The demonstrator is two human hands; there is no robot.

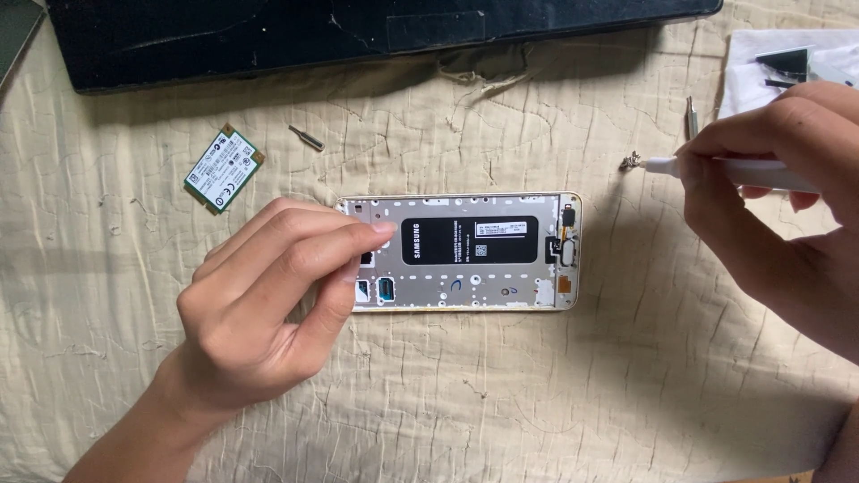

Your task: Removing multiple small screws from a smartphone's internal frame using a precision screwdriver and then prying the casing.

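Cloth: a cream quilted cloth (pixel 501 394), creased and stitched in wavy lines, covered the whole work surface; nothing of the room beyond it showed
Left hand: the left hand (pixel 259 304) came in from the lower left, wrist cut off by the frame edge; thumb and forefinger were pinched together over the left end of the phone, and whether anything small lay between them could not be told
Phone: an opened phone (pixel 465 252) lay flat near the middle of the cloth, back cover off, gold rim around a silver inner frame; its left end was hidden under the left hand's fingers
Label: a black rectangular label (pixel 470 240) with white print sat at the centre of the phone; a small white sticker sat on its upper right part
Right hand: the right hand (pixel 787 206) entered from the right, fingers clamped round a white screwdriver (pixel 707 168); the handle's far end was covered by the hand
Tip: the screwdriver's tip (pixel 632 162) hung just above the cloth, up and right of the phone; what clung to it was too small to make out
Card: a small green circuit card (pixel 224 168) with a white label lay tilted, up and left of the phone
Bits: one loose metal bit (pixel 306 138) lay beside the card; another (pixel 691 116) lay near the right hand
Paper: white paper (pixel 761 76) at the top right held dark parts, partly cut off
Far edge: a scratched black slab (pixel 358 36) ran along the top, cropped by the frame
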